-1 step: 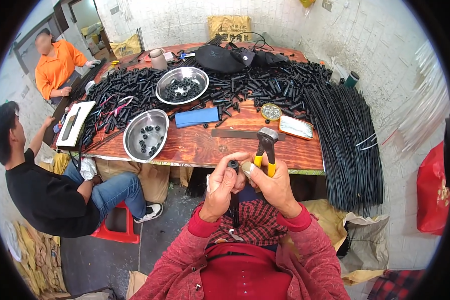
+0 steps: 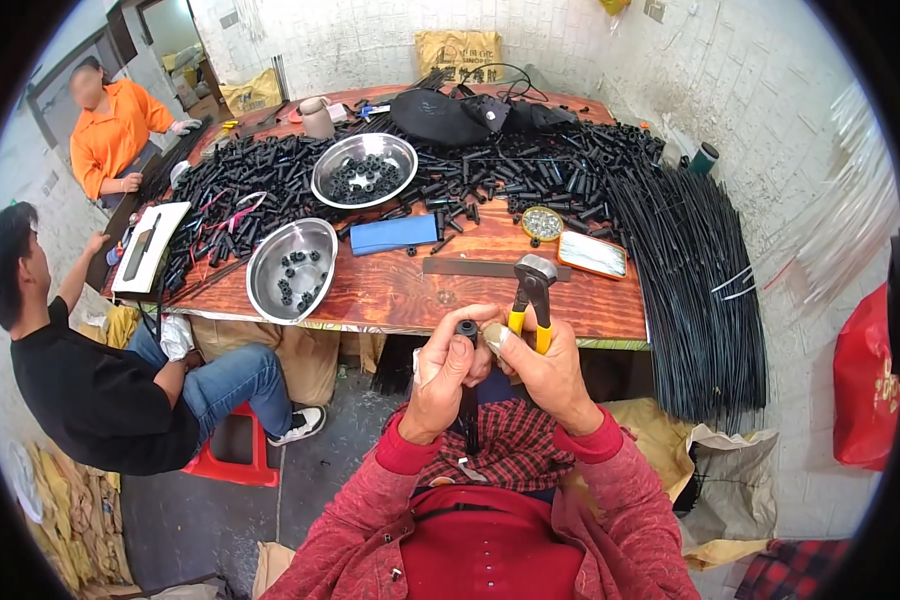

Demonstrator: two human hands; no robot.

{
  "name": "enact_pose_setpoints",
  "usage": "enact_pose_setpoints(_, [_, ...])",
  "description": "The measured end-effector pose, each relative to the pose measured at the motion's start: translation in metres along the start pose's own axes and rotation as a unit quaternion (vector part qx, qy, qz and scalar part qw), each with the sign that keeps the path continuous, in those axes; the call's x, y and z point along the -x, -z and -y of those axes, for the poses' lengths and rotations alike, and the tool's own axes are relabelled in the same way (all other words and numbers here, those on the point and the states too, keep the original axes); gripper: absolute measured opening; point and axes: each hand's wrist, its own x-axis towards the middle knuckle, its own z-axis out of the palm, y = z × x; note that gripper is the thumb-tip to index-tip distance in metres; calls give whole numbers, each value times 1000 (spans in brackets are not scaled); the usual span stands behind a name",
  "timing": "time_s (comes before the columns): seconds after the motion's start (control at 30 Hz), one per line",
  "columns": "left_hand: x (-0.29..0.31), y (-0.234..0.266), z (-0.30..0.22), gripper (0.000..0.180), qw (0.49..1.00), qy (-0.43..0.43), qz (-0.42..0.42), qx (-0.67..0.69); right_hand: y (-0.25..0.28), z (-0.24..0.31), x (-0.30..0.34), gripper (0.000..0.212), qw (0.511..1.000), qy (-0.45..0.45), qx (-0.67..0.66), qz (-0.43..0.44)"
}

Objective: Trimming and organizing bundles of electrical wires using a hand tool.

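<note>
L hand (image 2: 436, 385): closed round blk tube (image 2: 467, 328), ring-like end up, thumb near top; held over lap, just off near table edge. R hand (image 2: 550, 378): gripping pincers (image 2: 534, 285) by yellow hdls, head pointing away from wearer; fingertips close beside L hand.

Surface: reddish wood-grain table (image 2: 390, 300), beyond both hands. Flat dk bar (image 2: 470, 268) lies just past them. Fwd-L of L hand: blue case (image 2: 394, 235); farther L, steel bowl (image 2: 270, 250) w/ a few blk pcs; beyond, 2nd steel bowl (image 2: 402, 150), fuller. Fwd of R hand: round yellow tin (image 2: 526, 215) of small bits, next to orange-rimmed rect. tray (image 2: 592, 255). Big heap of blk tubes (image 2: 550, 170) across far half. R of R hand: bundle of long blk rods (image 2: 690, 300), ends hanging over edge.

Room: pale textured walls (image 2: 530, 40); grey floor (image 2: 340, 480) down-L of hands. Well L of hands: seated person in blk top (image 2: 110, 390) on red stool (image 2: 232, 470); behind, person in orange (image 2: 115, 135). Far R: red bag (image 2: 863, 390) by wall.
</note>
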Motion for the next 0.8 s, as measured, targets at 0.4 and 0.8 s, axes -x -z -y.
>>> enact_pose_setpoints(0.4, [-1, 4, 3, 51, 1000, 9, 4, 17, 4, -9, -2, 16, 999, -20, -19, 15])
enact_pose_setpoints(0.8, [-4, 2, 5, 50, 1000, 1, -8, -12, 1, -6, -5, 15, 995, 68, 68, -21])
